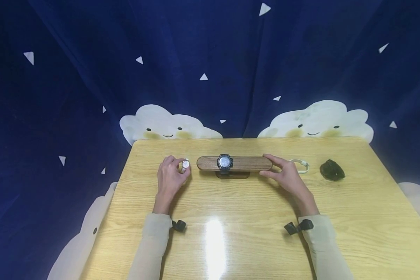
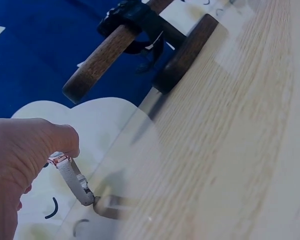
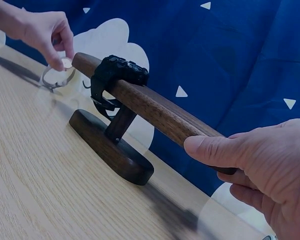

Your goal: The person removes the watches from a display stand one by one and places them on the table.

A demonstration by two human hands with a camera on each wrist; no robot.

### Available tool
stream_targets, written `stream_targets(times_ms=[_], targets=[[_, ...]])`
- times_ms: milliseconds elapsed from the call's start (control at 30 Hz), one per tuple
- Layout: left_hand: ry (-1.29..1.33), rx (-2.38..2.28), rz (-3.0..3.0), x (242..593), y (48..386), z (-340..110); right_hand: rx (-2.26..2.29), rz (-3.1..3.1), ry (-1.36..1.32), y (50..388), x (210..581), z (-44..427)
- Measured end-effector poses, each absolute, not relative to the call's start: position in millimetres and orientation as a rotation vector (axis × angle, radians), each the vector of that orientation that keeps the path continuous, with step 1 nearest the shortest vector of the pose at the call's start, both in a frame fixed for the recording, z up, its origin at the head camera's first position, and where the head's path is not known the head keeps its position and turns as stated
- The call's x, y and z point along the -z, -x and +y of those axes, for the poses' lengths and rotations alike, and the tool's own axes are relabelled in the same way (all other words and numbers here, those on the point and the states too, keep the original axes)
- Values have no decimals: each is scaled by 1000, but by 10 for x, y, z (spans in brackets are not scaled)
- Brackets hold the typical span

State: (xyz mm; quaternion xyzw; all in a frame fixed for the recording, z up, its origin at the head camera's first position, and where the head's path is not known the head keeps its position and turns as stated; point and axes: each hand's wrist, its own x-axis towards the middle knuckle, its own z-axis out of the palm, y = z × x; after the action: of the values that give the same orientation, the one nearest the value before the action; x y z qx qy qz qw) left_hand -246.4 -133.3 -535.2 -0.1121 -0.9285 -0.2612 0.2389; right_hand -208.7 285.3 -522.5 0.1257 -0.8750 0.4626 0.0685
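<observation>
A dark wooden watch stand [image 1: 250, 163] stands toward the back of the table, its bar raised on a post above a rounded base [image 3: 110, 147]. Looped round the bar, left of its middle, is a black chunky watch [image 1: 224, 161]. My right hand [image 1: 287, 175] grips the right end of the bar between thumb and fingers. Just beyond the bar's left end, my left hand [image 1: 171, 174] pinches a small watch with a pale strap [image 1: 185, 165] by its face. In the right wrist view that strap forms a closed loop close above the table, apart from the stand.
A white-banded loop [image 1: 302, 166], perhaps another watch, lies behind my right hand. Farther right is a dark, rough-looking lump [image 1: 332, 170]. A blue curtain with white clouds [image 1: 171, 124] hangs behind the wooden table [image 1: 252, 225].
</observation>
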Motion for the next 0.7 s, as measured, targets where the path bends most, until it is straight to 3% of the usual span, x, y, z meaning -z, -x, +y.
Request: stream_targets(times_ms=[700], targets=[[294, 685, -2559, 5403, 2466, -1332, -1412, -2646, -360, 2096, 5228, 2846]])
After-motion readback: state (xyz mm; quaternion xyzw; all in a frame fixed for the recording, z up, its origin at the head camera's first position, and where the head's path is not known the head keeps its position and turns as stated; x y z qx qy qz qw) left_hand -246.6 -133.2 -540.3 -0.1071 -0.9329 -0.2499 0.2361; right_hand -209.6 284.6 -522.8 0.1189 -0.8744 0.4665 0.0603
